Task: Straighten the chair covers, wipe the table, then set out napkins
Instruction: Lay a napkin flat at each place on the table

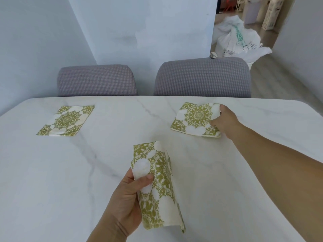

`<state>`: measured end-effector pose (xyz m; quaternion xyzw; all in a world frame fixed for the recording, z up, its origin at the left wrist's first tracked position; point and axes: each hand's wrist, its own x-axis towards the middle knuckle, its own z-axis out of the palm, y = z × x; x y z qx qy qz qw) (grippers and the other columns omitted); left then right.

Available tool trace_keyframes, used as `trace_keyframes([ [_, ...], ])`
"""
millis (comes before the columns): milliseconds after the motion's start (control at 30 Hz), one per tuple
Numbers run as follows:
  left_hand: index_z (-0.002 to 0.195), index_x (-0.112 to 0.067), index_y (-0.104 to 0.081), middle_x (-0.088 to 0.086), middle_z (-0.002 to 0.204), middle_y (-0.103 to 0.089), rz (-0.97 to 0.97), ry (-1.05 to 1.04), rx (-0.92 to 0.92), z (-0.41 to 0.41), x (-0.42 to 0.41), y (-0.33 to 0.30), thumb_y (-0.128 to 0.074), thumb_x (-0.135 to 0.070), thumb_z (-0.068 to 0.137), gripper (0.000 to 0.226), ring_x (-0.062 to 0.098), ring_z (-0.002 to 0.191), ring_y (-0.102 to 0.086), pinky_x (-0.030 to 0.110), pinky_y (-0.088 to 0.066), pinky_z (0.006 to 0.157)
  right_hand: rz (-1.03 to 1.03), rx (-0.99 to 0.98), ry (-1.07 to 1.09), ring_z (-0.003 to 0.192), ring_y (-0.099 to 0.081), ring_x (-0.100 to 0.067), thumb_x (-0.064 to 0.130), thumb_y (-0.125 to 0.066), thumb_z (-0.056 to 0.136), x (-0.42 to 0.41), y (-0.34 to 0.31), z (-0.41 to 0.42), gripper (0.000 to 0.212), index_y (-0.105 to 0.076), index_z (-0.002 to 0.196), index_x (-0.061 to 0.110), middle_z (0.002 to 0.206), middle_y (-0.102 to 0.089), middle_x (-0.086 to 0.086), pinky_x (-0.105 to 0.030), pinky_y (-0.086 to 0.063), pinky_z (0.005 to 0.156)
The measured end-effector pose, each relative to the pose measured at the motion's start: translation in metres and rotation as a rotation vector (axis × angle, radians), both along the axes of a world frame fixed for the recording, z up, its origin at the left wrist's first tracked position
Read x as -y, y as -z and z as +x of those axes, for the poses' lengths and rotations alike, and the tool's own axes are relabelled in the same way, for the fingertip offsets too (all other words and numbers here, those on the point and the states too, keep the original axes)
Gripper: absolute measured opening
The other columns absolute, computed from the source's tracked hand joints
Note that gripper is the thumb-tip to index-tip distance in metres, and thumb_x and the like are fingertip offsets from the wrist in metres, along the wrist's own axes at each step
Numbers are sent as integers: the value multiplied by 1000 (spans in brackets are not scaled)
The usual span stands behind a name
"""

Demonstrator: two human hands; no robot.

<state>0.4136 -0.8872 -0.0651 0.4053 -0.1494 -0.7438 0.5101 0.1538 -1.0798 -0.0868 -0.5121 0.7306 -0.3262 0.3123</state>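
A white marble table [104, 172] fills the view. One green-and-white patterned napkin [65, 121] lies flat at the far left, in front of the left chair. A second napkin [194, 118] lies at the far right, in front of the right chair; my right hand [223, 122] grips its right edge, the top corner curled over my fingers. My left hand [127, 198] holds a small stack of napkins [157, 184] above the table's near middle, thumb pressed on top.
Two chairs with grey checked covers [97, 80] [202, 77] stand tucked in at the table's far edge. Behind them is a white wall. White plastic bags [236, 39] lie on the floor in the passage at the back right.
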Motion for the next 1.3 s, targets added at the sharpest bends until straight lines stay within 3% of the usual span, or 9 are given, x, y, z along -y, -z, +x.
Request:
trace_keyframes([
  [100, 107, -5, -67, 23, 103, -69, 2, 2, -1, 0, -1, 0, -58, 9, 68, 42, 35, 77, -70, 47, -58, 63, -67, 304, -70, 108, -58, -27, -6, -61, 82, 3, -7, -2, 60, -43, 135, 16, 123, -57, -7, -39, -52, 87],
  [167, 105, -4, -68, 24, 106, -68, 4, 3, -3, 1, -2, -1, -58, 9, 68, 41, 35, 78, -70, 49, -58, 67, -75, 353, -63, 111, -57, -26, -7, -62, 81, 4, -6, -1, 64, -40, 137, 18, 123, -57, -6, -38, -50, 87],
  [333, 100, -4, -69, 23, 99, -70, 18, -5, -11, -3, -4, 1, -58, 10, 66, 39, 34, 73, -70, 45, -58, 60, 38, -132, 138, 114, -52, -35, 4, -65, 83, 2, 8, -2, 68, -27, 139, 5, 125, -54, -18, -36, -42, 79],
  [433, 95, -4, -72, 23, 98, -70, 11, 6, -18, -5, -4, 0, -58, 10, 65, 37, 34, 73, -70, 44, -58, 58, -20, -185, 133, 115, -51, -35, 2, -63, 83, 3, 16, -2, 74, -21, 144, 8, 126, -53, -19, -34, -41, 80],
  [567, 94, -4, -73, 23, 97, -70, 5, 21, -22, -7, -4, -1, -59, 11, 63, 37, 34, 73, -70, 44, -58, 58, -114, -297, 83, 115, -50, -34, -2, -59, 84, 3, 19, -1, 62, -33, 140, 10, 129, -49, -19, -36, -42, 88],
  [733, 99, -1, -70, 25, 98, -69, 9, 34, -18, -11, -4, -3, -57, 12, 65, 38, 35, 73, -70, 44, -58, 58, -115, -327, -19, 102, -51, -27, -2, -47, 89, 3, 24, -3, 39, -52, 127, 9, 131, -46, -13, -24, -33, 75],
  [833, 102, 0, -68, 26, 100, -69, 14, 33, -21, -13, -5, -2, -58, 12, 64, 41, 35, 73, -70, 43, -58, 57, -98, -262, -54, 112, -48, -29, 5, -42, 93, 4, 27, -5, 30, -58, 118, 6, 128, -49, -13, -18, -28, 70],
  [1100, 98, -2, -71, 27, 101, -68, 0, 71, -45, -15, -5, 0, -59, 13, 64, 39, 36, 74, -70, 44, -57, 59, -50, -351, -71, 120, -45, -31, 3, -43, 93, 11, 21, -9, 33, -57, 123, 2, 140, -41, -13, -29, -36, 89],
  [1300, 95, -3, -73, 25, 97, -69, -20, 64, -41, -16, -1, -1, -60, 12, 63, 38, 35, 73, -70, 42, -57, 57, 54, -658, -140, 128, -34, -31, 12, -46, 94, -3, 18, -5, 28, -65, 114, 9, 150, -25, -12, -39, -37, 99],
])
